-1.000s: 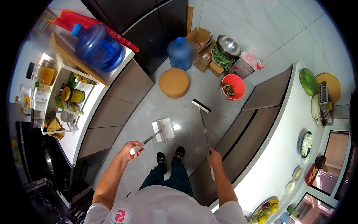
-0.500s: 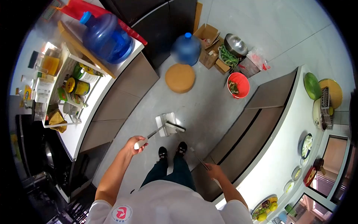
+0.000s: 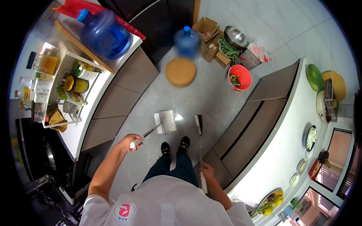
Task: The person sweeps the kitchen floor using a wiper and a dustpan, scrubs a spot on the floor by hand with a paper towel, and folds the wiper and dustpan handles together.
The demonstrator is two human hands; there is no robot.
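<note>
My left hand (image 3: pixel 130 142) is closed round the white handle of a long-handled dustpan (image 3: pixel 170 121). The white pan rests on the grey floor in front of my feet, its open side facing right. In my right hand (image 3: pixel 207 172) is the handle of a broom (image 3: pixel 198 124), gripped near its white end. The broom's head, with dark bristles on its right side, is at the floor to the right of the dustpan, apart from it. A few small specks lie on the floor beyond the pan.
A round tan stool (image 3: pixel 180 72) and a blue water jug (image 3: pixel 187 40) stand ahead. Near the wall are cardboard boxes (image 3: pixel 208 47), green vegetables, a metal bowl (image 3: pixel 236 37) and a red bucket (image 3: pixel 240 77). Counters with cabinets flank me; the right counter (image 3: pixel 260 165) bears plates of food.
The broom head has moved right, out of the dustpan and onto the floor beside it. My right hand has come in towards my body. The dustpan has shifted slightly.
</note>
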